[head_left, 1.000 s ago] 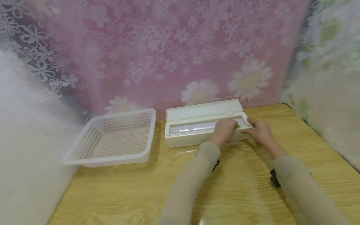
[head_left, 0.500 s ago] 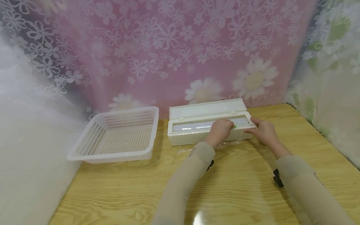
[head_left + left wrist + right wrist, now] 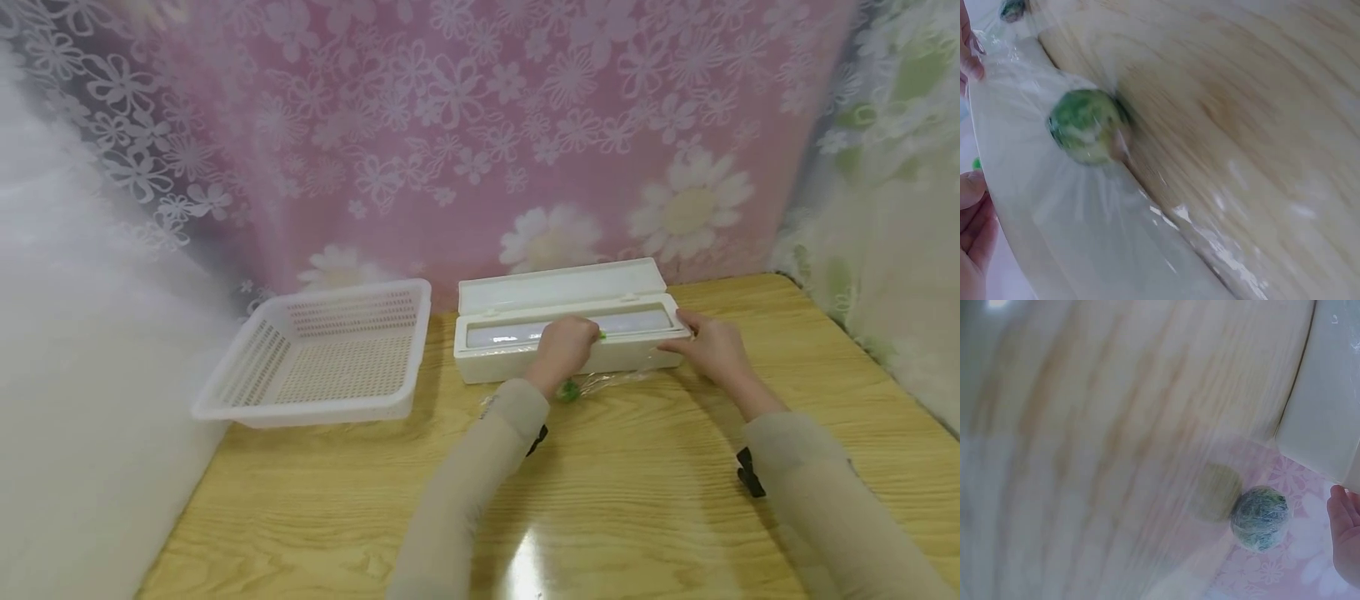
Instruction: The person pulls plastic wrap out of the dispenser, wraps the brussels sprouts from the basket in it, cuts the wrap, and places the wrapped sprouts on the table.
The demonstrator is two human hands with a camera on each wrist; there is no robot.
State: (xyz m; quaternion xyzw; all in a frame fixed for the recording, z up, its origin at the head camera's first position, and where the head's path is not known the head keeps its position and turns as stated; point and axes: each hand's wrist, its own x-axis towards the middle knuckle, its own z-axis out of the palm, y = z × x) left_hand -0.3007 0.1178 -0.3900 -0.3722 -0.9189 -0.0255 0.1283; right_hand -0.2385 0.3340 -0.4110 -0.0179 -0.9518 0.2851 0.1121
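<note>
A long white cling film dispenser (image 3: pixel 487 362) stands on the table with its lid tipped back and a film roll inside. My left hand (image 3: pixel 562 346) is at its front top edge, pinching a small green slide cutter (image 3: pixel 977 164). My right hand (image 3: pixel 716 354) grips the box's right end between thumb and fingers. Clear film (image 3: pixel 1166 219) hangs down the box's front onto the table. Under that film sits a round green mottled thing (image 3: pixel 1087 127), its kind unclear, also in the head view below my left hand. Past the box's right end, the right wrist view has a film-wrapped green ball (image 3: pixel 1261 519).
To the left of the dispenser stands a white perforated plastic basket (image 3: pixel 401 404). The wood-grain table (image 3: pixel 615 517) meets a pink flowered curtain (image 3: pixel 420 150) behind the box. Pale hangings (image 3: pixel 885 225) flank both sides.
My left hand has slid left along the dispenser's front edge with the slide cutter. The round green thing below it has come into view. My right hand keeps its grip on the box's end.
</note>
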